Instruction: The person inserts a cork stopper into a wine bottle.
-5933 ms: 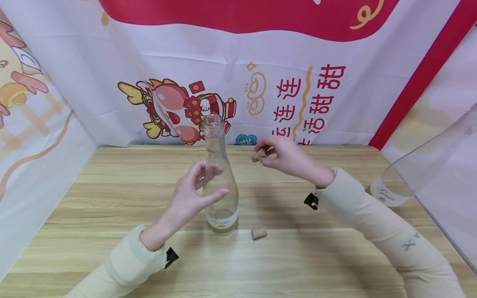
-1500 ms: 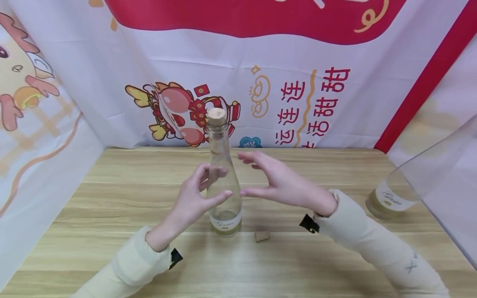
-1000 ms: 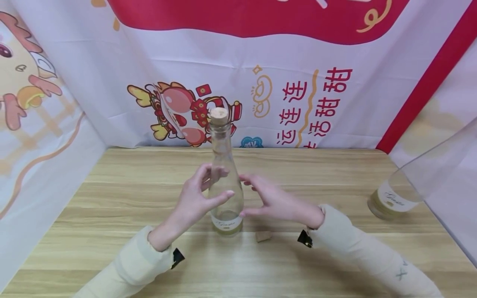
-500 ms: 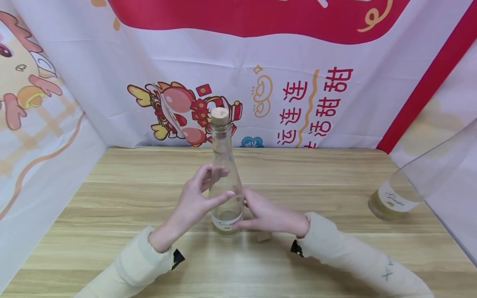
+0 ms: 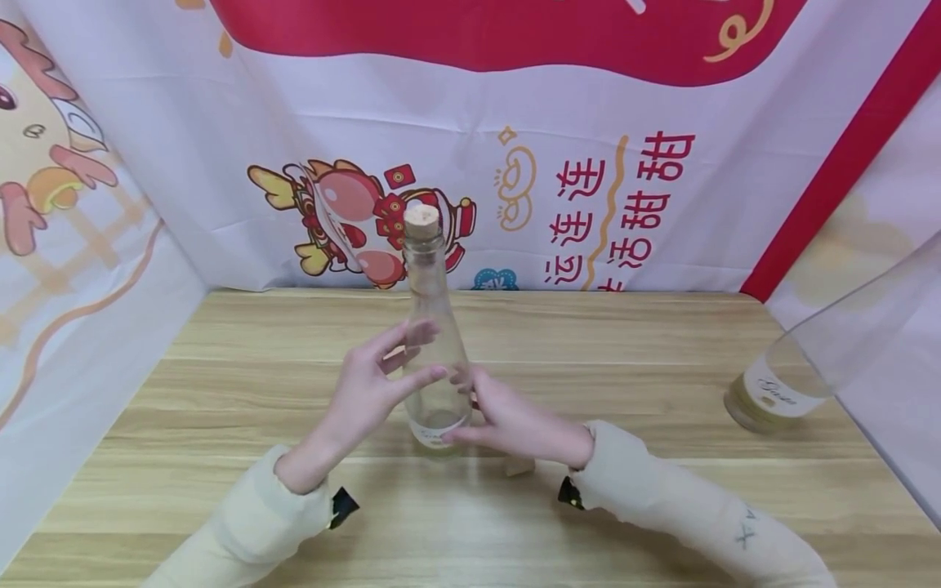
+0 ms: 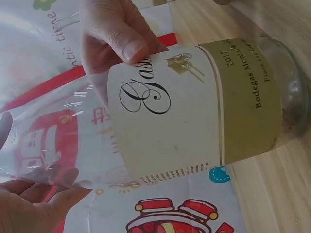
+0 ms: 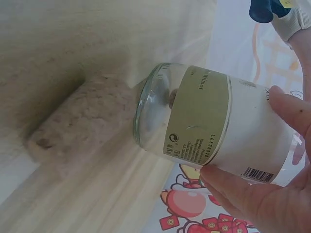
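A tall clear wine bottle [image 5: 435,408] stands roughly upright in the head view, a cork [image 5: 422,219] seated in its mouth and protruding above the rim. My left hand [image 5: 353,400] holds the bottle's body from the left, its thumb in front and fingers behind the glass. Lower down, my right hand [image 5: 515,425] grips it from the right, with the thumb on the label [image 6: 165,107]. Whether the base touches the table cannot be told. A loose cork [image 7: 87,121] lies on the table beside the base, partly hidden in the head view by my right hand.
Another clear bottle [image 5: 779,392] with a similar label stands at the table's right edge, appearing slanted in the head view. A printed white and red cloth [image 5: 470,106] hangs behind the wooden table [image 5: 257,367], and more cloth lines both sides.
Earlier my right hand held a cork beside the open bottle; that cork now sits in the mouth. The right hand came down onto the lower bottle, which has just shifted slightly left with both hands.
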The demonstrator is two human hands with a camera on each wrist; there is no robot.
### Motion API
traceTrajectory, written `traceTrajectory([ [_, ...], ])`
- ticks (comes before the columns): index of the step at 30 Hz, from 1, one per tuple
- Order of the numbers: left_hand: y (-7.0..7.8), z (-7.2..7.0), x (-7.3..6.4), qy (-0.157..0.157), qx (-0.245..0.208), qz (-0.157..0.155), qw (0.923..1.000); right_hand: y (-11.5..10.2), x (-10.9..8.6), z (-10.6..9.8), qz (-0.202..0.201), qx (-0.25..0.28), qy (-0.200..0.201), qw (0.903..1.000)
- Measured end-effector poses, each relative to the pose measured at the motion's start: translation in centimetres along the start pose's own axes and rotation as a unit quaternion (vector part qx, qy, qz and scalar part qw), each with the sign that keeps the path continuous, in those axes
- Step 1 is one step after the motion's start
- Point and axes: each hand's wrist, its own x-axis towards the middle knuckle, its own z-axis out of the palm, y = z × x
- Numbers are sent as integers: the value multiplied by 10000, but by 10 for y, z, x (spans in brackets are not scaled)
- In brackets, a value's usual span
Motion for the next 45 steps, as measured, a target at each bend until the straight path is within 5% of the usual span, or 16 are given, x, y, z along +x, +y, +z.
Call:
traceTrajectory([
  [10, 0, -20, 19, 279, -208, -115, 9993, -12, 36, 0, 786, 541, 218, 9952],
  [20, -8, -43, 65, 316, -360, 296, 9984, -8, 94, -12, 442, 661, 940, 9924],
  [29, -33, -54, 102, 399, -900, 684, 9928, 6, 138, -20, 547, 772, 1058, 9899],
  [39, -62, -62, 127, 467, -1585, 261, 9859, 26, 169, -12, 934, 764, 1247, 9848],
  [45, -78, -63, 137, 592, -1741, 334, 9824, 37, 182, -4, 1104, 957, 1354, 9800],
])
